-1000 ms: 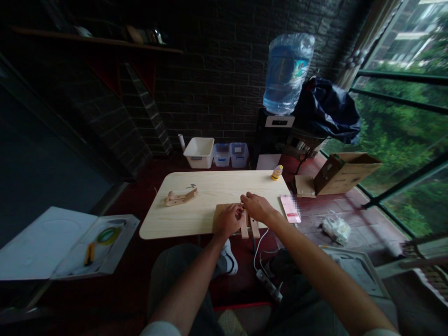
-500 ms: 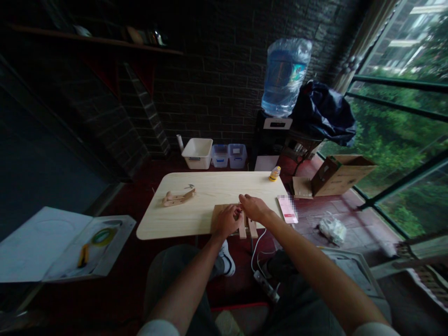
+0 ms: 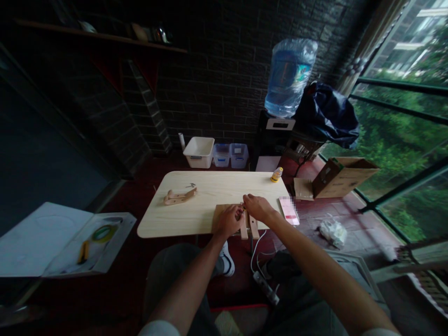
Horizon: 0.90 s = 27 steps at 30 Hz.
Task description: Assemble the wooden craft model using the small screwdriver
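Observation:
A flat brown wooden board (image 3: 218, 215) lies at the front edge of the pale table (image 3: 182, 221). Two wooden strips (image 3: 254, 227) stick out past that edge. My left hand (image 3: 231, 219) rests over the board with its fingers curled. My right hand (image 3: 257, 206) comes in from the right, fingers closed, its tips close to those of my left hand above the strips. What the fingertips hold is too small to make out. Curved wooden pieces (image 3: 178, 197) lie on the table's left part, with small dark metal items (image 3: 191, 185) behind them.
A yellow-capped bottle (image 3: 276, 175) stands at the back right corner, and a phone (image 3: 289, 210) lies at the right edge. Beyond the table are plastic bins (image 3: 199, 160) and a water dispenser (image 3: 276, 135). An open case (image 3: 101, 240) sits at left; a power strip (image 3: 265, 287) is below.
The view has shifted slightly. My hands stay over the board, and the fingertips of both are a little closer together.

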Each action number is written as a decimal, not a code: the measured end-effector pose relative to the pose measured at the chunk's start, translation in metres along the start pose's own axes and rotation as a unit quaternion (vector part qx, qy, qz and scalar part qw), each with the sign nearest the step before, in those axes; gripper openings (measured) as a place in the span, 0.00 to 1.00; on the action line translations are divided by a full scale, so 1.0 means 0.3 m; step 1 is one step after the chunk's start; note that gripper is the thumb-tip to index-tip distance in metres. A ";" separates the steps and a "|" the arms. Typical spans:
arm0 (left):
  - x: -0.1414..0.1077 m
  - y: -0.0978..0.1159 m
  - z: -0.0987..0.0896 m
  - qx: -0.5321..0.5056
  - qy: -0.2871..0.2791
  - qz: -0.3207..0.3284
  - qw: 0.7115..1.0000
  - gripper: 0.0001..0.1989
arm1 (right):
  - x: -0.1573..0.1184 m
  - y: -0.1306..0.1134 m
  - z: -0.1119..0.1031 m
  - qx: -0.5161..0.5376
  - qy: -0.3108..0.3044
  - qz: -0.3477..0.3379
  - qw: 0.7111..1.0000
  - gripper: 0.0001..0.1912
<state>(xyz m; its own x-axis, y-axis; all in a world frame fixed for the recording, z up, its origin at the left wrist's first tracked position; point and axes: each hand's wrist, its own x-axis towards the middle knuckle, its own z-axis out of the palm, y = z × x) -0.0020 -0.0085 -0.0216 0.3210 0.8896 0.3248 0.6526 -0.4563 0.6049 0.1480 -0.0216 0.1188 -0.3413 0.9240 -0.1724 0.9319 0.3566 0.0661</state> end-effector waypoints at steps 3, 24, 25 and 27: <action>0.000 0.001 0.001 0.003 -0.004 -0.009 1.000 0.07 | 0.003 -0.001 0.000 0.004 -0.002 0.008 1.000 0.14; 0.004 0.008 -0.007 0.008 0.002 -0.002 1.000 0.05 | -0.018 0.014 -0.014 0.036 -0.011 -0.015 0.999 0.14; 0.005 0.007 -0.006 0.006 0.001 -0.003 1.000 0.05 | -0.019 0.015 -0.018 0.038 -0.008 -0.014 0.999 0.14; 0.007 0.006 -0.005 0.001 -0.003 -0.005 1.000 0.05 | -0.018 0.017 -0.021 0.038 -0.003 -0.010 0.999 0.13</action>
<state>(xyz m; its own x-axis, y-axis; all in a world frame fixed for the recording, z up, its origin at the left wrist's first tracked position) -0.0012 -0.0075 -0.0189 0.3184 0.8939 0.3156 0.6564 -0.4481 0.6069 0.1539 -0.0238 0.1264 -0.3599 0.9155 -0.1797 0.9314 0.3638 -0.0119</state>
